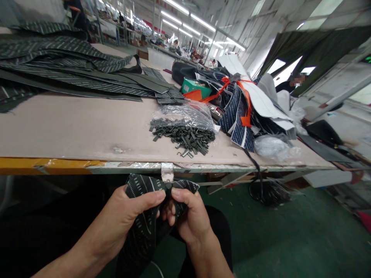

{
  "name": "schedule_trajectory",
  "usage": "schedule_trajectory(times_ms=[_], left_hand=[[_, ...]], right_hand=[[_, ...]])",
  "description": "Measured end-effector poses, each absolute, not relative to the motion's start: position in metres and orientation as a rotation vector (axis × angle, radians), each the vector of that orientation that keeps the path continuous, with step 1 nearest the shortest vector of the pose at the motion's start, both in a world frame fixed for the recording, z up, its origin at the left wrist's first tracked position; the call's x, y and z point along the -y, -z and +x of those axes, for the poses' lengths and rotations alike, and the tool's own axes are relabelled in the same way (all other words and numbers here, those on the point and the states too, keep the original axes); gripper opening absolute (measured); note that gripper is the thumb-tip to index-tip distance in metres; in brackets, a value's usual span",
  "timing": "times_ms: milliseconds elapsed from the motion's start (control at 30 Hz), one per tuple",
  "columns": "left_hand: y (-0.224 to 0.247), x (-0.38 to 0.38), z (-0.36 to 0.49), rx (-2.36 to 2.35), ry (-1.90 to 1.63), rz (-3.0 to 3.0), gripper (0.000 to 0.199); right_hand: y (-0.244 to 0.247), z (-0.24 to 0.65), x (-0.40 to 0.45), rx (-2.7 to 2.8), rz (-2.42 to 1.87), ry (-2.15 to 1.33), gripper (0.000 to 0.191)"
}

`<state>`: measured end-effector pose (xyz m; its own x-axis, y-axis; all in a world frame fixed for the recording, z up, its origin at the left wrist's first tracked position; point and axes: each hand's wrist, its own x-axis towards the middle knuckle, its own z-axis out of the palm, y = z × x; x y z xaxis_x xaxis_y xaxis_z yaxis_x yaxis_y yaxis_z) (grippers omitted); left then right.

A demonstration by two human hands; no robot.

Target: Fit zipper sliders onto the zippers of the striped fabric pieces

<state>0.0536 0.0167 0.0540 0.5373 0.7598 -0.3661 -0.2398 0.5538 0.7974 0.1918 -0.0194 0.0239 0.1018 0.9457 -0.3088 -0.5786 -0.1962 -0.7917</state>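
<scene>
Both hands grip a dark patterned fabric piece (142,227) with white dotted stripes and lettering, just below the table's front edge. My left hand (127,208) is closed on its left side, thumb pressed on top. My right hand (191,210) pinches the right side, thumb and curled fingers close to the left thumb. Between the thumbs the fabric gathers at a small dark part (168,186), whose kind I cannot make out. A pale metal bracket (167,172) on the table edge reaches down to this spot. The fabric's lower end hangs over my lap.
On the table (72,131) lies a heap of small dark metal clips (188,137) spilling from a clear plastic bag (185,114). Dark fabric strips (72,65) are stacked left. Navy fabric bundles (234,112) with orange ties and a green box (197,88) stand right.
</scene>
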Motion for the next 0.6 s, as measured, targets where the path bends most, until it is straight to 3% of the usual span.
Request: schedule_trajectory(times_ms=[267, 400, 600], left_hand=[[-0.049, -0.022, 0.060, -0.842, -0.726, 0.765, 0.028], [-0.045, -0.020, 0.053, -0.908, -0.720, 0.731, 0.028], [-0.028, -0.011, 0.035, -0.956, -0.620, 0.880, 0.031]], right_hand=[[-0.025, 0.191, 0.013, 0.478, -0.945, -1.415, 0.034], [-0.019, 0.205, 0.030, 0.687, -0.957, -1.341, 0.024], [-0.010, 0.216, 0.052, 0.879, -1.073, -1.287, 0.025]])
